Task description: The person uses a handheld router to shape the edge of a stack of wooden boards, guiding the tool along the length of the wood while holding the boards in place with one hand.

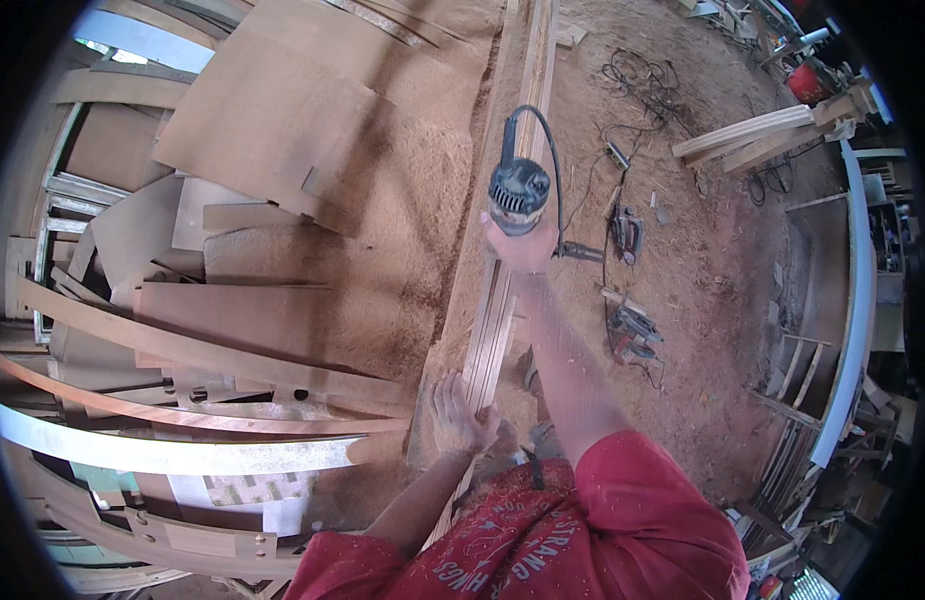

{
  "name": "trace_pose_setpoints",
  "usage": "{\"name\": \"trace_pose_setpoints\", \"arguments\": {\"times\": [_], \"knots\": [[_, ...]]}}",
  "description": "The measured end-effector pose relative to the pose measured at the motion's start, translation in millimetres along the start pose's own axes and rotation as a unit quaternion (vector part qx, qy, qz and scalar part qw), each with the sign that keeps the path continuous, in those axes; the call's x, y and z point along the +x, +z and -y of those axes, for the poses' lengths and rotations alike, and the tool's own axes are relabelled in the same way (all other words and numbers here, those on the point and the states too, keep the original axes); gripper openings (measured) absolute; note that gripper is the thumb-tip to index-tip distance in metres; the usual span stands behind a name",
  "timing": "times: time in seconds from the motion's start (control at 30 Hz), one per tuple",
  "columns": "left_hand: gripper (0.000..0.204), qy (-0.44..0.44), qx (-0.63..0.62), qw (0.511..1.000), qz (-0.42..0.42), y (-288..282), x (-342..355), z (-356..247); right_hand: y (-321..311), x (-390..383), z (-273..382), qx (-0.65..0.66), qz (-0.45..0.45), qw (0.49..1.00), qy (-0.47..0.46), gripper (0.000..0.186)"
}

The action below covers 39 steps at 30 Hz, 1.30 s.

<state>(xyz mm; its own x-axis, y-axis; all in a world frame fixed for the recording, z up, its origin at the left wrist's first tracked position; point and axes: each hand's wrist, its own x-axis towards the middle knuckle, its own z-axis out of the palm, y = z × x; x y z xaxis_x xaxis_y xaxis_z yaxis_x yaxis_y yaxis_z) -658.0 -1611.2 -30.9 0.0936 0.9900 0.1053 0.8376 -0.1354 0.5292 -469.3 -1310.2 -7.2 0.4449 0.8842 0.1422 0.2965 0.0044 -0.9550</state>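
My right hand (523, 243) is closed on the near side of a black corded router (519, 190), which sits on a long grooved wooden board (488, 325). The hand and the tool's body hide its base and bit. A dark handle-like piece (583, 252) shows to the right of the hand; I cannot tell whether it belongs to the router. Nearer to me, my left hand (461, 412) grips the same board, fingers over its left side and thumb on its right. Wood dust coats this hand.
Sawdust covers the ground. At right lie power tools (627, 236) (635, 333), tangled cords (644, 80) and stacked timber (747, 135). Brown sheets (267, 110) and long curved wooden strips (202, 340) fill the left. A blue curved edge (855, 300) runs along the far right.
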Motion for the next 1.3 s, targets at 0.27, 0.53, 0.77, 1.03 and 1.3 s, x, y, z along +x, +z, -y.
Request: {"name": "trace_pose_setpoints", "arguments": {"times": [0.27, 0.53, 0.77, 1.03, 1.3], "knots": [[0.092, 0.000, -0.010, 1.000, 0.015, -2.3, 2.2, -2.2, 3.8, 77.4, -4.9, -0.062, -0.023, 0.998, 0.013, 0.069], [0.087, 0.004, -0.015, 1.000, 0.024, 0.5, -4.6, 12.4, -3.9, -52.6, 15.3, -0.013, 0.004, 0.995, 0.097, 0.057], [0.086, 0.003, -0.046, 0.999, 0.024, 0.0, -3.3, 11.1, -22.8, -166.5, 29.3, 0.079, 0.017, 0.995, 0.061, 0.060], [0.088, -0.014, -0.019, 0.998, 0.051, -1.4, -5.2, 13.6, -16.7, -158.1, 18.4, 0.017, 0.020, 1.000, -0.011, 0.046], [0.085, 0.007, -0.004, 0.999, 0.034, 0.7, -4.0, 11.7, -4.1, -88.1, 5.6, 0.072, -0.035, 0.996, -0.034, 0.053]]}}
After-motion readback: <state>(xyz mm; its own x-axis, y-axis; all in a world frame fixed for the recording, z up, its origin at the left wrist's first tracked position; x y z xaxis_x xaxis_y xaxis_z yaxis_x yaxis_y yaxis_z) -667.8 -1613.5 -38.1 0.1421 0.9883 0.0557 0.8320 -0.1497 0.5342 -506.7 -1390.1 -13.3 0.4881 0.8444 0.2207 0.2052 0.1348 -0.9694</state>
